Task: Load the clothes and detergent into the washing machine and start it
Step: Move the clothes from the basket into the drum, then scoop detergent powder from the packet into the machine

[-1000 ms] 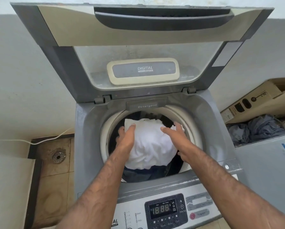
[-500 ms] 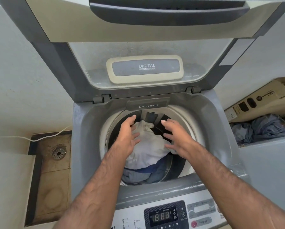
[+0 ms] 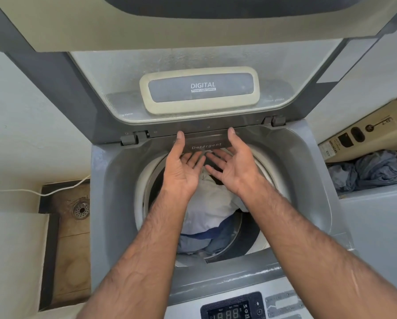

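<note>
nearest you, the control panel (image 3: 233,309) is sitting untouched. the clothes (image 3: 206,210) are lying piled in the drum (image 3: 147,180), so loading looks done. your left hand (image 3: 183,166) and right hand (image 3: 233,166) are hovering over them, fingers straight and grasping nothing, thumbs touching the top edge of the detergent drawer (image 3: 206,143), likely to pull it out. the lid (image 3: 124,31) is standing open behind, giving you room.

The left hand (image 3: 181,168) and right hand (image 3: 235,168) are off the crumpled white cloth (image 3: 212,203). Their thumbs (image 3: 180,137) now touch the dark grey plastic detergent drawer (image 3: 206,144).
</note>
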